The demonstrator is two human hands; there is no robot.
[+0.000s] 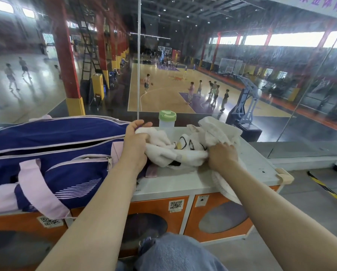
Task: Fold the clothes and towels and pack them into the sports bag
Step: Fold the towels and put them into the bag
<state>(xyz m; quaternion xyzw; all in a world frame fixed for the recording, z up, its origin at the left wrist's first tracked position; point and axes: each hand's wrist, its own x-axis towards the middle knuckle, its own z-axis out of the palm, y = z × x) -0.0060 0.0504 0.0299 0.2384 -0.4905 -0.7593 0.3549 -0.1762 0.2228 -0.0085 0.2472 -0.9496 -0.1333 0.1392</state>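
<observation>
Denim on our knee (175, 253) sits lowest in view, and above it our two bare forearms reach out over the tabletop (183, 182), a white top on orange locker fronts with QR stickers. Our left hand (135, 141) curls its fingers round one end of the crumpled white towel (175, 151), gripping it just beside the bag (52, 153). Our right hand (223, 154) clutches the towel's other side, fingers bunched into the cloth. Between our hands the towel lies on the tabletop in a heap, showing a black and yellow print, and one part hangs over the front edge under our right forearm. On the left of the tabletop the purple bag with pink straps lies with its long top zip open. Behind the towel stands a bottle (167, 118) with a green lid, against the glass.
</observation>
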